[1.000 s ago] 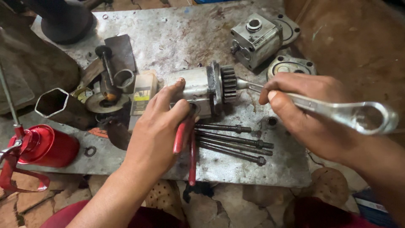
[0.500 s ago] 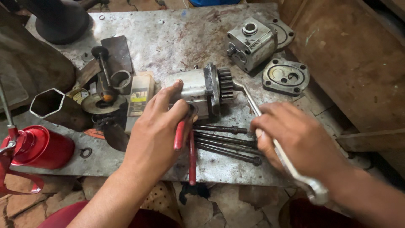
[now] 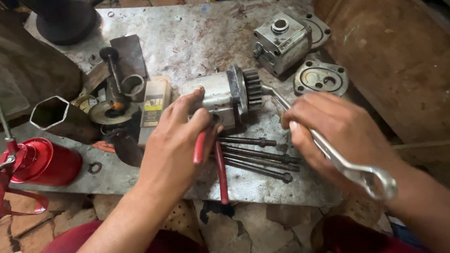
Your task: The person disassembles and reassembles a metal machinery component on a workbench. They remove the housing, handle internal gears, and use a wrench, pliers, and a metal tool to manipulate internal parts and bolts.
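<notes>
Swung down from a second ago: spanner [image 3: 361, 171] now with ring end toward the bench's [image 3: 201, 37] front right corner, right hand [image 3: 340, 133] closed round the shank. Hardly shifted in the last half second.

Pump [image 3: 220, 91] lying on its side mid-bench, gear [image 3: 253, 89] facing right. Spanner's far end just beside the gear; cannot tell what it bites on, the hand hiding part of it. Left hand [image 3: 176, 140] pressing on the pump's near side, fingers curled on one red handle of the pliers [image 3: 220, 173], the other handle reaching to the front edge. Bolts [image 3: 262, 161] loose between pump and front edge.

Likely trouble:
- Spanner slipping off under a hard pull, being poorly seated; knuckles then thrown against the gear teeth or the bench.
- Pump rolling or skidding, held down by one hand already busy with pliers; a weak hold, so less counter-force.
- Bolts nudged by either wrist and rolled off the front edge onto the floor.
- Pliers tipped off the front edge, handles lying right at it.
- Ring end past the front edge, apt to catch on a knee or sleeve.
</notes>
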